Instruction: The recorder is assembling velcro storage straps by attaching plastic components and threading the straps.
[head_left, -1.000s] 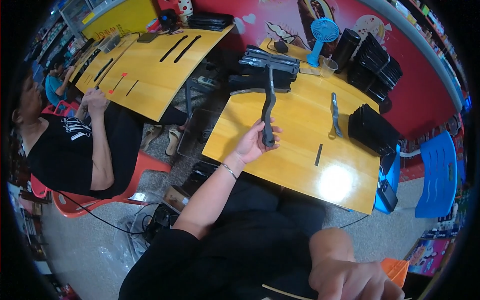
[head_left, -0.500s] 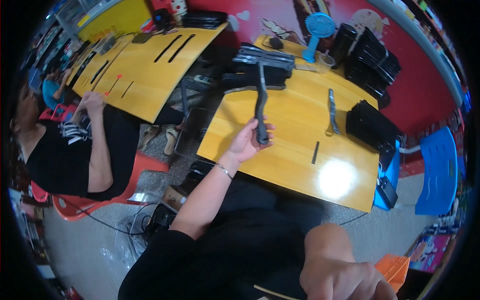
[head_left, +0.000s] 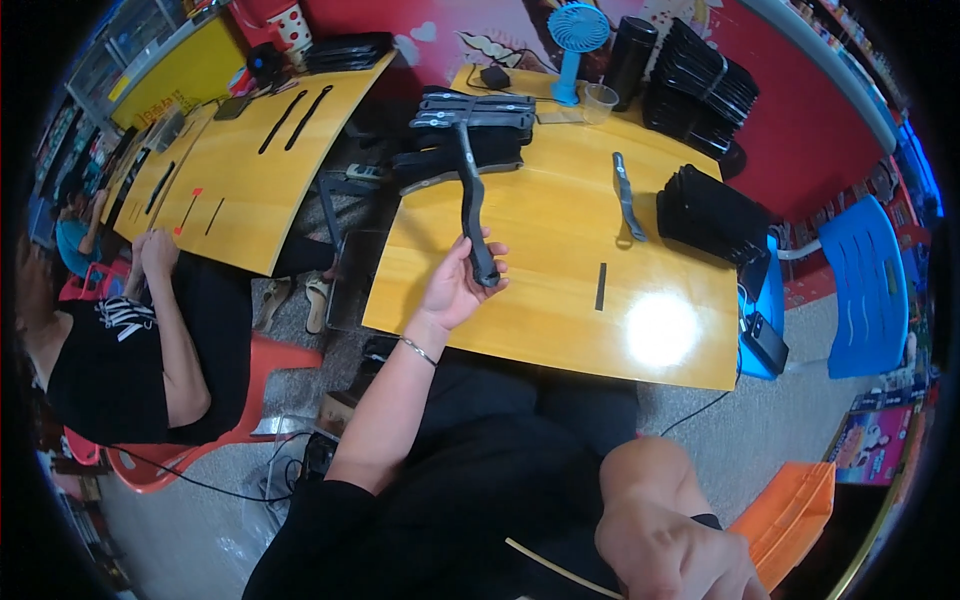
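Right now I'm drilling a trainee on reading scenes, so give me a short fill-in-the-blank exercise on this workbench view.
1. The left hand grips a long dark curved part by its ____ end.
2. The small fan at the far edge of the yellow table is ____ in colour.
3. The right hand is low in the view, above an ____ plastic stool.

Missing words: lower; blue; orange
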